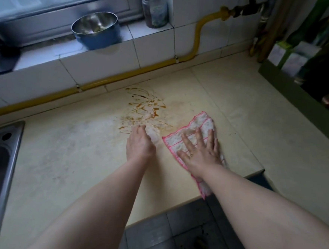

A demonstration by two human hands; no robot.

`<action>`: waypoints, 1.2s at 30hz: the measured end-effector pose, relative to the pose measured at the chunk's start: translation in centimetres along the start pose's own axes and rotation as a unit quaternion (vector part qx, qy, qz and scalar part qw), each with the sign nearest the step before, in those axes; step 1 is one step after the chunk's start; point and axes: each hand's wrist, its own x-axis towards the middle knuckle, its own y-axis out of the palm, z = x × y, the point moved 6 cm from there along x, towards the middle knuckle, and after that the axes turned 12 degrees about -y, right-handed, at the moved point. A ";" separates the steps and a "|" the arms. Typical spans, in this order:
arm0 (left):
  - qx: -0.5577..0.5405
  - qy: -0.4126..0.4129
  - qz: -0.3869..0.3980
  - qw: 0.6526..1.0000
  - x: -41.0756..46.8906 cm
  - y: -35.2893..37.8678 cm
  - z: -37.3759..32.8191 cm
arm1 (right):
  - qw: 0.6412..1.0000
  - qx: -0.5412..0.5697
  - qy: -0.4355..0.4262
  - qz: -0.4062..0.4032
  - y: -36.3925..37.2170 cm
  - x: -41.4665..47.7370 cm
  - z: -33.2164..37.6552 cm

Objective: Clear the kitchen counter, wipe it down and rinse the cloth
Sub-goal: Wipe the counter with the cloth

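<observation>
Pressing flat, fingers spread, right hand [199, 148] pins white pink-edged cloth [199, 124] just right of brown sauce smear [143, 109]; left hand [140, 142], loosely curled, empty, at smear's near edge; advised: firm overlapping passes leftward across smear.

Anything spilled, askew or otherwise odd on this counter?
Yes. A brown, sauce-like smear streaks the counter near the back wall, just beyond the left hand, not yet wiped away. The right hand presses the pink-edged cloth flat to the right of it. Nothing else stands out.
</observation>
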 end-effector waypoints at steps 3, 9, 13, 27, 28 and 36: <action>0.001 0.020 0.012 1.000 -0.3 0.0 -0.7 | 0.999 0.025 0.025 -0.008 -0.4 -0.7 -1.0; -0.011 0.030 0.038 0.999 -1.8 -0.3 0.7 | 0.993 0.059 0.094 -0.031 -1.2 -2.8 -1.1; -0.018 0.031 0.041 0.999 -3.0 -1.7 3.4 | 0.986 0.036 0.160 0.005 -1.4 -5.0 1.4; -0.043 -0.034 -0.004 0.999 -4.3 -10.9 17.6 | 0.976 0.183 0.120 0.024 1.9 -7.7 20.5; -0.043 -0.043 -0.010 0.998 -4.3 -11.5 18.7 | 0.973 0.209 0.092 0.033 2.0 -7.6 21.9; -0.054 -0.077 -0.062 0.994 -3.6 -15.2 23.0 | 0.889 0.457 0.025 -0.021 -0.3 -5.8 25.9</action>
